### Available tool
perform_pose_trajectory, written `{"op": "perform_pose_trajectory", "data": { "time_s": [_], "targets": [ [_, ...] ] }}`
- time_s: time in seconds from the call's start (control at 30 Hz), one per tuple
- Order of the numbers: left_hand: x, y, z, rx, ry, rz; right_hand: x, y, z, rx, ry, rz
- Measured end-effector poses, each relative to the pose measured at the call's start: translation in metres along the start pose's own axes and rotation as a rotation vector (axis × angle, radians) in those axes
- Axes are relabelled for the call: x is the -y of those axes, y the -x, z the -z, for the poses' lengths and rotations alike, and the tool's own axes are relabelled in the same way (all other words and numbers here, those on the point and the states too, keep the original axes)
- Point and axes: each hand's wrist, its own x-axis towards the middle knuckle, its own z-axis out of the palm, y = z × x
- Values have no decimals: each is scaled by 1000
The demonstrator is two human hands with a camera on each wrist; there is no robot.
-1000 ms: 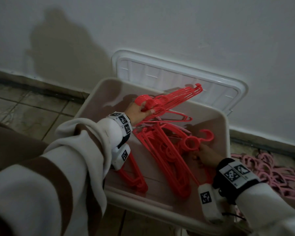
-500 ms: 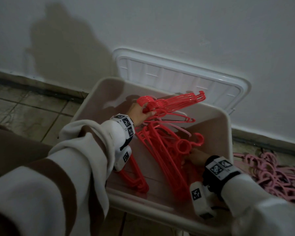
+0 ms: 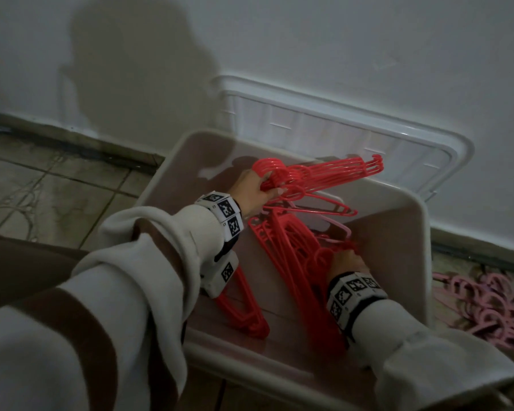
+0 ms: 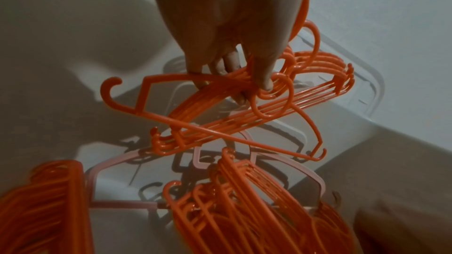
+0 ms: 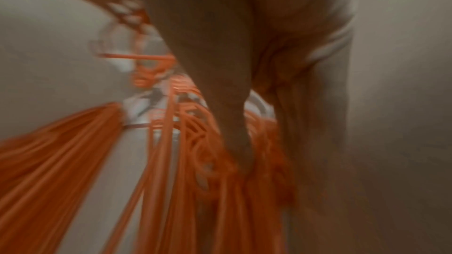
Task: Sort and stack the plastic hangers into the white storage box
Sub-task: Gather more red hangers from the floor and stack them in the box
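Wall [image 3: 339, 54]: white plaster rises behind the scene, a person's shadow thrown across it.
Floor [image 3: 42, 188]: worn tiles run along the skirting.
Storage box [image 3: 422, 232]: the white plastic tub sits open on the floor, its ribbed lid [image 3: 339, 126] propped against the wall just behind it.
Stack in the box [image 3: 297, 268]: a thick bunch of red hangers lies slanted across the bottom, with a second red bunch [image 3: 244, 307] beside it near the front wall and a single pale pink hanger [image 4: 315, 181] underneath.
Pink pile [image 3: 487, 307]: pink hangers wait in a heap on the floor to the right of the box, outside it.
Held bunch [image 3: 324, 170]: several red hangers, hooks gathered, hang above the far end of the box, their tips reaching over the rim towards the lid; one looser hanger [image 4: 220, 134] dangles crosswise beneath them.
Left hand [image 3: 250, 191]: fingers [image 4: 265, 76] curl round the necks of the held bunch, a firm closed grasp.
Right hand [image 3: 346, 262]: it is now deeper in the box than a second ago, down on the hooks of the slanted stack; the wrist view is blurred, so whether it grips or only presses cannot be told.
Meaning: the right hand appears to be settling the stack to make room, so the held bunch likely goes in next; the pink sorting remains.
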Motion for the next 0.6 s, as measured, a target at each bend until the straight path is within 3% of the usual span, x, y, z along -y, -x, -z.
{"op": "perform_pose_trajectory", "data": {
  "time_s": [0.1,0.2,0.23,0.33,0.43,0.57,0.6],
  "targets": [
    [-1,1,2,1,-1,3,11,-1,1,-96,110,117],
    [0,2,3,-12,15,1,21,2,-7,-224,231,410],
    [1,3,4,-18,6,3,23,1,-14,-203,238,445],
    [3,4,4,-27,-1,8,31,2,-24,-51,152,356],
    [2,4,6,-11,17,12,38,-3,-31,-50,187,268],
    [-7,0,15,-16,81,-5,48,-2,-35,-395,404,351],
    [-8,-2,17,-22,101,-2,48,-5,-38,-370,474,366]
  ]
}}
